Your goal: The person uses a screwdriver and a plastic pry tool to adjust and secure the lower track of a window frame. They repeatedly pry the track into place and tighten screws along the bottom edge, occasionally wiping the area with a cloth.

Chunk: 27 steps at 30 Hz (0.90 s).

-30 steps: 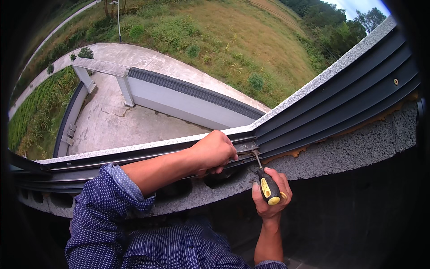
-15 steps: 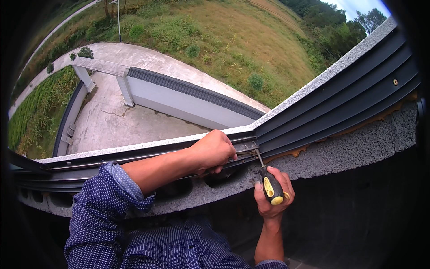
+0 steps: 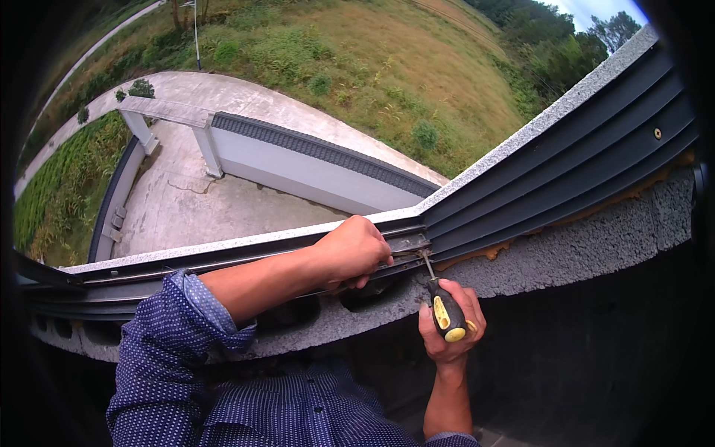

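My right hand (image 3: pixel 468 320) is wrapped around a black and yellow screwdriver (image 3: pixel 447 313). Its metal shaft points away from me, and the tip meets the bottom corner of a dark metal window frame (image 3: pixel 551 160). Just left of that tip, my left hand (image 3: pixel 353 253) is closed over the frame's bottom track (image 3: pixel 149 277), its knuckles up. Thin metal shows between these fingers and the screwdriver tip; whether it is a tool or part of the track, I cannot tell. The inside of the left fist is hidden.
Rough grey blocks (image 3: pixel 596 223) with hollow openings lie under the frame, with orange foam (image 3: pixel 491 252) along the joint. A speckled stone edge (image 3: pixel 540 119) runs outside it. Far below are a concrete yard (image 3: pixel 179 201) and a white wall (image 3: pixel 298 175) with dark tiles.
The screwdriver and my right hand have shifted slightly left, and the tip sits a little further left at the frame corner. My left hand has hardly moved.
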Motion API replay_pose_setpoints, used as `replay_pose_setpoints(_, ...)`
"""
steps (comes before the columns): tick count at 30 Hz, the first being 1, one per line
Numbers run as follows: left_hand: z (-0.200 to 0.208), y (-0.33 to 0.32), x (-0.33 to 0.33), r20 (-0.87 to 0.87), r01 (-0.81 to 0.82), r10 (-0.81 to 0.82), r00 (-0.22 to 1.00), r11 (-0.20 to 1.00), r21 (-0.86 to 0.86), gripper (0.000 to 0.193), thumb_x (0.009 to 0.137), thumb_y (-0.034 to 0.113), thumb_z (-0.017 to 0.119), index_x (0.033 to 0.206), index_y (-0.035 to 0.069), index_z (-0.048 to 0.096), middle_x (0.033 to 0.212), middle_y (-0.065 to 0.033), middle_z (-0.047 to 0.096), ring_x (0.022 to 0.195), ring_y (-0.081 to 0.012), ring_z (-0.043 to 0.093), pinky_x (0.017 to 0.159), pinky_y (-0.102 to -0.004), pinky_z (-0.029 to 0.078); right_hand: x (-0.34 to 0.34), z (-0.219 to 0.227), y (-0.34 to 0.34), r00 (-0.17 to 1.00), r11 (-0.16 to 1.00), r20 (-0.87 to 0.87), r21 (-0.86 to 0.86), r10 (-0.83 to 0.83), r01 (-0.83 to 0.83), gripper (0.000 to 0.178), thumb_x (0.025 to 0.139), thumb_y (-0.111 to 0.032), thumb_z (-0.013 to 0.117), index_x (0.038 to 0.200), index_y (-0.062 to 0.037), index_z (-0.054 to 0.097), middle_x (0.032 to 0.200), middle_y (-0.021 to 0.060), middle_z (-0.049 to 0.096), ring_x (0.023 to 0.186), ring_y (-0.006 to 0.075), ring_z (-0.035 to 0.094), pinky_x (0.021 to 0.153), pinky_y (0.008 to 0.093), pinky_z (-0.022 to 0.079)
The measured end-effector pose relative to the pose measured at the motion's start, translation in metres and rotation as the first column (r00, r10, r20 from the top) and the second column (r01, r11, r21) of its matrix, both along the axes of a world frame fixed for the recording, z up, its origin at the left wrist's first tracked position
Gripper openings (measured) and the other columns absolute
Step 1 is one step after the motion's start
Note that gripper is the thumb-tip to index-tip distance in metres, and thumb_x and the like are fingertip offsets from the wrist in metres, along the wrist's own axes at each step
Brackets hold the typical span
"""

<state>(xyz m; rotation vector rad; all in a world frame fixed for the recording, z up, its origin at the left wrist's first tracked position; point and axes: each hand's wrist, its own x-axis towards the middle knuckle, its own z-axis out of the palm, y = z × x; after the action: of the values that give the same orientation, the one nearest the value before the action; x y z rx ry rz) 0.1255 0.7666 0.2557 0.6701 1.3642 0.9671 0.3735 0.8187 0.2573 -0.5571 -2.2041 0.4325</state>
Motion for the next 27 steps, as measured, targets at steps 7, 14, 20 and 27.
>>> replay_pose_setpoints(7,0.0,0.004,-0.009,0.163,-0.028,0.031,0.986,0.999,-0.017,0.019,0.101,0.01,0.062,0.094,-0.005,0.071,0.054,-0.0012,0.051,0.039,-0.0132,0.05,0.037,-0.031,0.039,-0.002,0.001,-0.001,1.0,1.0,0.017,0.014,0.004,-0.004,0.05,0.074,-0.011,0.085,0.122,0.0001,0.072,0.093,0.0142,0.07,0.076,0.0262,0.069,0.069,0.0354,0.059)
replay_pose_setpoints(14,-0.004,0.001,-0.011,0.194,-0.01,0.012,0.981,1.0,-0.011,0.019,0.102,0.009,0.063,0.095,-0.006,0.072,0.054,-0.0003,0.05,0.039,-0.0128,0.051,0.037,-0.0306,0.04,-0.001,0.001,-0.002,1.0,1.0,0.015,0.019,0.013,-0.013,0.051,0.074,-0.01,0.086,0.121,0.0,0.072,0.093,0.0141,0.07,0.075,0.0269,0.069,0.069,0.0356,0.059)
replay_pose_setpoints(20,0.003,-0.007,-0.009,0.122,0.026,-0.024,0.992,1.0,-0.01,0.021,0.103,0.01,0.06,0.097,-0.006,0.072,0.055,-0.0012,0.051,0.04,-0.0135,0.052,0.038,-0.0303,0.04,0.004,0.002,-0.009,1.0,1.0,0.022,0.01,-0.001,0.001,0.051,0.074,-0.011,0.086,0.121,-0.0002,0.072,0.094,0.0143,0.071,0.075,0.0271,0.07,0.069,0.0356,0.059)
replay_pose_setpoints(27,0.02,-0.031,-0.004,-0.015,0.137,-0.136,0.991,0.99,0.037,0.025,0.104,0.014,0.059,0.1,-0.007,0.073,0.057,-0.0034,0.056,0.044,-0.0138,0.055,0.042,-0.0314,0.041,0.019,0.001,-0.033,0.999,0.998,0.027,-0.054,-0.021,0.023,0.051,0.074,-0.014,0.087,0.121,-0.0012,0.072,0.095,0.0143,0.073,0.077,0.0259,0.071,0.069,0.0344,0.06)
